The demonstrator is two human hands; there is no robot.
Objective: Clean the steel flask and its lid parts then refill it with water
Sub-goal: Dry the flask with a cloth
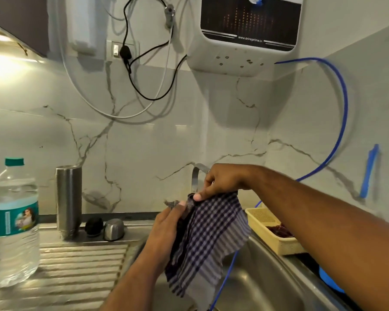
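The right hand (222, 182) pinches the top edge of a blue checked cloth (208, 241) between thumb and fingers, while the left hand (166, 230) grips the cloth's left side, fingers closed into the folds. Whether anything sits inside the cloth cannot be told. It hangs over the steel sink (263, 279), whose basin is cut off below. The steel flask (69, 200) stands upright and open at the far left rim, with a black stopper (94, 226) and steel cap (114, 229) just beside it. A plastic water bottle (14, 223) stands nearer on the ribbed drainboard (76, 265). A cream basket (272, 230) lies right, partly behind the forearm.
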